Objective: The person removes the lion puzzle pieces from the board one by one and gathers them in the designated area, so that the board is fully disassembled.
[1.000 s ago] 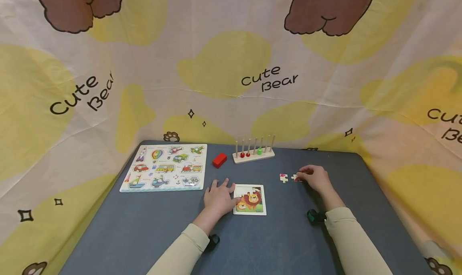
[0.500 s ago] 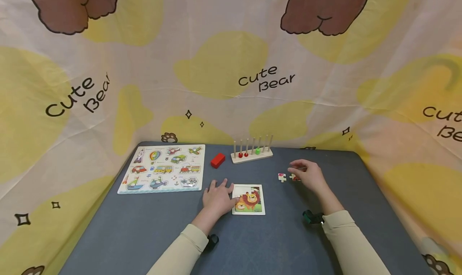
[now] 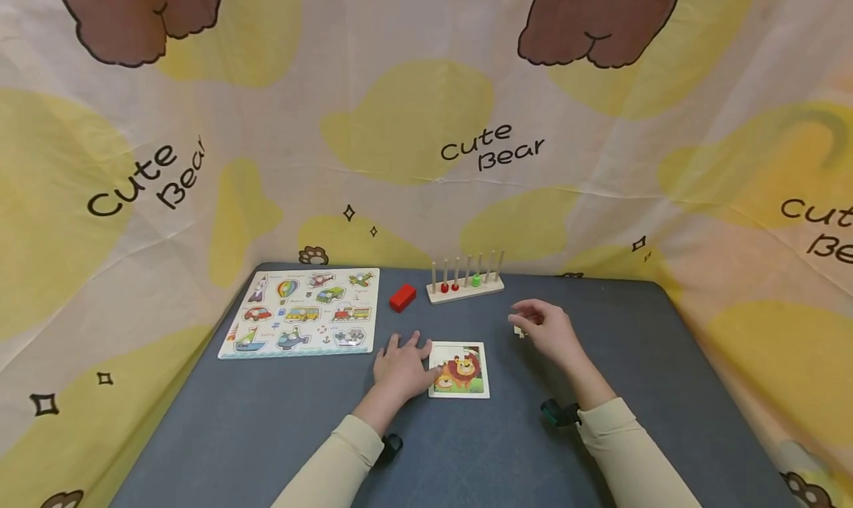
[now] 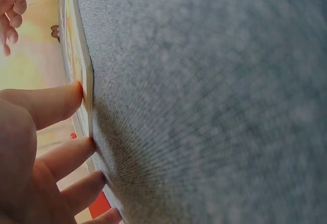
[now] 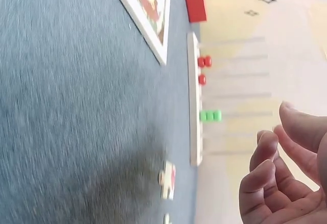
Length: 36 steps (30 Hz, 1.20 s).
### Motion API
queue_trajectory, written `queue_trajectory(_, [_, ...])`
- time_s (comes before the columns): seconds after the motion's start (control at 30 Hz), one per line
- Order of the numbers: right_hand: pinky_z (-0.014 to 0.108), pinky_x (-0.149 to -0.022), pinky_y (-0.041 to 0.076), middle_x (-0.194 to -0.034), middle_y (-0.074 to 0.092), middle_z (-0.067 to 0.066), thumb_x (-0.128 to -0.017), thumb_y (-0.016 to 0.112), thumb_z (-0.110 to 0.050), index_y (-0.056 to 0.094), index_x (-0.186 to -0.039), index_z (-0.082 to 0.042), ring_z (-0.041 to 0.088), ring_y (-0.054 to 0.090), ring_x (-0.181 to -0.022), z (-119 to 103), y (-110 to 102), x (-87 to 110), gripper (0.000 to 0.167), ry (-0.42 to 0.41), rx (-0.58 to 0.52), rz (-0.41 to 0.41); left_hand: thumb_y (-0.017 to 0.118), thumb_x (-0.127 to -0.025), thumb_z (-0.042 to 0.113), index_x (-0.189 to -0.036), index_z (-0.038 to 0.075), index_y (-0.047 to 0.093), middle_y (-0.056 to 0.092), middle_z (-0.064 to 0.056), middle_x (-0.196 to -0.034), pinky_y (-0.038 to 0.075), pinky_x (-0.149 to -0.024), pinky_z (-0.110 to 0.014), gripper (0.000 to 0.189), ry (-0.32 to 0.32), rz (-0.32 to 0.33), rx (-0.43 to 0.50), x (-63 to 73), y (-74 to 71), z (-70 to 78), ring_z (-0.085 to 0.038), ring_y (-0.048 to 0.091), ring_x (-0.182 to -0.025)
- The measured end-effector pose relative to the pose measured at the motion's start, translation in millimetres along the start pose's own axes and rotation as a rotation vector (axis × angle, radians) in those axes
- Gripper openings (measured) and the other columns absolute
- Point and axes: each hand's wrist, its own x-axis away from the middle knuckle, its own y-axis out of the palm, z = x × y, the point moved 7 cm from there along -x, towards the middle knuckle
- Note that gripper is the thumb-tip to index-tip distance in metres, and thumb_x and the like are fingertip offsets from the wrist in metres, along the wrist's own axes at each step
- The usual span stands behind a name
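Observation:
A square lion puzzle in a white frame (image 3: pixel 458 392) lies on the table. My left hand (image 3: pixel 402 369) rests at its left side, the thumb on the frame and the other fingers spread against its edge and the tabletop. In the left wrist view, the left thumb (image 4: pixel 53 104) touches the frame's rim. My right hand (image 3: pixel 548 332) hovers over the loose puzzle pieces, fingers loosely bent with nothing between them. One puzzle piece (image 5: pixel 167 180) shows whole on the table in the right wrist view; a second sits at that view's bottom edge. In the head view the hand mostly hides them.
A vehicle peg puzzle board (image 3: pixel 300 323) lies at the left. Behind the lion puzzle are a red block (image 3: pixel 403 298) and a wooden peg stand (image 3: pixel 466 291) with red and green beads. A printed cloth (image 3: pixel 413 123) hangs behind the table.
My right hand has moved left from the right-hand loose piece to above the left one. The left hand stays at the frame.

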Motion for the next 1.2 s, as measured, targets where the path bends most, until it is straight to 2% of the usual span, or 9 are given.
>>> queue_trajectory(0.23, [0.03, -0.063, 0.051, -0.097, 0.07, 0.007, -0.092, 0.075, -0.026, 0.072, -0.116, -0.011, 0.022, 0.058, -0.076, -12, 18, 3.5, 0.028, 0.005, -0.011, -0.042, 0.069, -0.088, 0.058, -0.148, 0.031, 0.053, 0.04, -0.001, -0.161, 0.027, -0.117, -0.064, 0.068, 0.005, 0.001, 0.003, 0.3, 0.0, -0.9, -0.038, 0.026, -0.151])
queue_trajectory(0.83, [0.028, -0.06, 0.05, -0.093, 0.069, 0.003, -0.092, 0.075, -0.02, 0.073, -0.115, -0.007, 0.02, 0.061, -0.074, -19, 58, 11.0, 0.026, -0.002, -0.042, -0.119, 0.069, -0.088, 0.058, -0.148, 0.028, 0.053, 0.04, -0.003, -0.161, 0.028, -0.116, -0.065, 0.069, 0.037, -0.004, 0.011, 0.1, 0.5, 1.9, -0.041, 0.025, -0.151])
queue_trajectory(1.2, [0.029, -0.064, 0.047, -0.086, 0.066, -0.003, -0.09, 0.078, -0.019, 0.076, -0.108, -0.015, 0.015, 0.055, -0.074, -16, 88, 17.9, 0.019, 0.001, -0.006, -0.204, 0.068, -0.088, 0.059, -0.148, 0.028, 0.053, 0.04, -0.002, -0.161, 0.028, -0.117, -0.065, 0.069, 0.028, -0.011, 0.005, -0.4, 1.1, -0.7, -0.04, 0.025, -0.151])
